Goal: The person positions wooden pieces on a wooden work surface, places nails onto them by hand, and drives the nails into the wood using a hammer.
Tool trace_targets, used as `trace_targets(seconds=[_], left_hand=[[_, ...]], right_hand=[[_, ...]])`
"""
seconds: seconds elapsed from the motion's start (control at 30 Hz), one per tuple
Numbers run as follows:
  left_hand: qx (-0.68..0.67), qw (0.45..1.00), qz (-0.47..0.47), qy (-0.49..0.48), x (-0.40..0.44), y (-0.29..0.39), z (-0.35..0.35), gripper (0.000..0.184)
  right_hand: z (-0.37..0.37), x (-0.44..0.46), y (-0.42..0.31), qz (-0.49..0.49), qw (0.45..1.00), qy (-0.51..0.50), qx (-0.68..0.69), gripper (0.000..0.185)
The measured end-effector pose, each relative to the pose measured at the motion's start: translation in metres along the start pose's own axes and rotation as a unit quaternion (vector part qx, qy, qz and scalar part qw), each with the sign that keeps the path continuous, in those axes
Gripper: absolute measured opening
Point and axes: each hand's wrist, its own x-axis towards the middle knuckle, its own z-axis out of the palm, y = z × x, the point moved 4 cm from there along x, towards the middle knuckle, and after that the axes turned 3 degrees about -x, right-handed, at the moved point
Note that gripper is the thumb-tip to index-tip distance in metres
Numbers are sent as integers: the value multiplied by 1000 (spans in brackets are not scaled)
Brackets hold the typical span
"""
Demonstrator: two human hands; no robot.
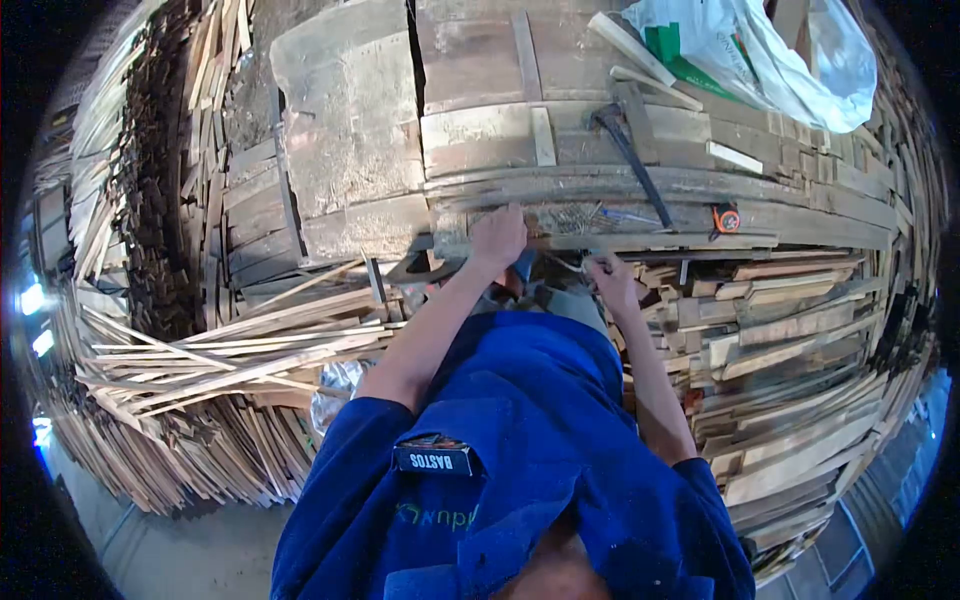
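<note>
My left hand (497, 237) is closed in a fist at the front edge of the wooden bench (480, 130); anything inside it is hidden. Lower and to the right, my right hand (612, 282) has its fingers pinched together, close to a thin pale strip; what they grip is too small to name. Between and beyond the hands, a heap of nails (572, 218) lies on the bench edge with a blue pen (628, 215) beside it. A dark hammer (635, 165) rests behind them. To the right sits an orange tape measure (725, 219).
Stacked wood strips (790, 320) fill the right side. Loose slats (240, 360) lie crossed at the left. A white plastic bag (790, 60) is on the bench's far right. A dark flat piece (420, 268) juts out left of my left hand.
</note>
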Motion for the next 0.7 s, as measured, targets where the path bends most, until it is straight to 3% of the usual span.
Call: trace_targets(seconds=[0.37,0.4,0.43,0.47,0.5,0.6,0.7], left_hand=[[13,998,8,-68,12,2,-6,18],[-176,975,-85,-103,14,0,-9,18],[-356,908,-175,-134,12,2,-12,17],[-520,799,-257,-159,9,6,-14,17],[-520,798,-259,-159,8,10,-24,17],[-716,626,-251,-178,5,27,-50,17],[-739,596,-267,-165,5,34,-64,14]], right_hand=[[5,38,-67,-36,998,-47,-10,28],[5,31,-83,-126,991,-4,-47,29],[6,20,-106,-214,972,38,-85,30],[6,10,-125,-299,943,78,-120,32],[8,8,-137,-298,944,76,-120,32],[15,-2,-168,-390,912,35,-126,35],[18,2,-171,-350,932,9,-95,34]])
